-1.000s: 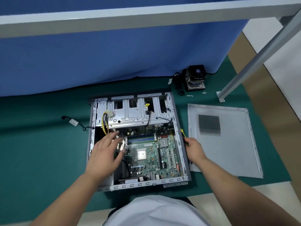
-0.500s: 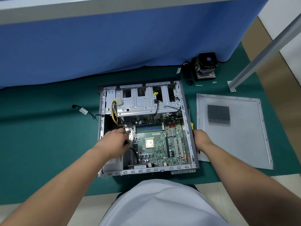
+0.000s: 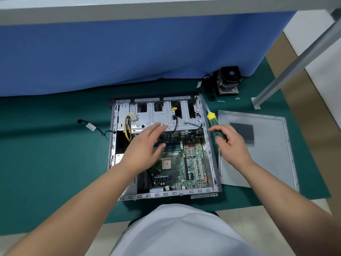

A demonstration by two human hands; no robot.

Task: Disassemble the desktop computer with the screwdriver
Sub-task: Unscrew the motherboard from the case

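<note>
Green matting (image 3: 46, 163) covers the bench, and on it the opened computer case (image 3: 212, 163) is laid flat with its inside facing up. The motherboard (image 3: 184, 163) is seen in the near right part of the case, with its bare square processor socket (image 3: 166, 163) near the middle. The grey drive cage (image 3: 156, 115) is fixed across the far end, and a bundle of yellow wires (image 3: 127, 126) with a white plug hangs at its left.

The left hand (image 3: 145, 145) is held over the middle of the case, its fingers spread and straight, reaching toward the cage; nothing is held in it, and whether the cage is touched cannot be told. The right hand (image 3: 232, 143) is seen just right of the case wall, its fingers curled round the handle of the screwdriver (image 3: 215, 124). The green and yellow handle points far and left, and the shaft runs along the right wall of the case.

The removed side panel (image 3: 267, 154) is laid flat on the matting to the right of the case, partly under the right forearm. The cooler (image 3: 228, 80) with its fan stands at the far right, against the blue cloth (image 3: 129, 52), and small screws (image 3: 220, 101) are scattered just near of it. A loose black cable (image 3: 92, 126) with a white tag lies left of the case. A grey metal post (image 3: 295, 61) slants down to the matting at the far right.
</note>
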